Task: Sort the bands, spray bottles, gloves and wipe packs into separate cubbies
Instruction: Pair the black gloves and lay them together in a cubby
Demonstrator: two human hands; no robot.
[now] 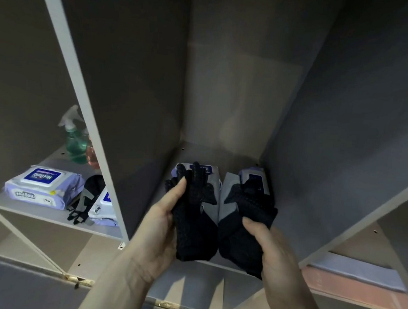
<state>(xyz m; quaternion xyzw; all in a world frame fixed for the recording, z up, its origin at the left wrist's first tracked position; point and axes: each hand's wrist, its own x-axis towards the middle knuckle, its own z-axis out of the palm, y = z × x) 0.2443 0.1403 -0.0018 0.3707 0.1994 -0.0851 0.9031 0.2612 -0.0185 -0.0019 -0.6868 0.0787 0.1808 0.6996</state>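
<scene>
My left hand (pixel 162 226) grips a black and grey glove (pixel 194 216) at the front of the middle cubby. My right hand (pixel 271 249) grips a second black and grey glove (pixel 239 218) beside it. Behind the gloves two wipe packs (pixel 209 171) (pixel 256 179) lie at the back of the same cubby, partly hidden. In the left cubby lie a purple and white wipe pack (pixel 41 185), another glove (pixel 88 197) and a second wipe pack (pixel 104 208). A green spray bottle (pixel 73 139) and an orange one (pixel 92 156) stand behind them.
A white divider (pixel 86 104) separates the left cubby from the middle one. The lower right cubby holds flat purple and pink items (pixel 357 280). The shelf's front edge (pixel 184 308) is chipped below my arms.
</scene>
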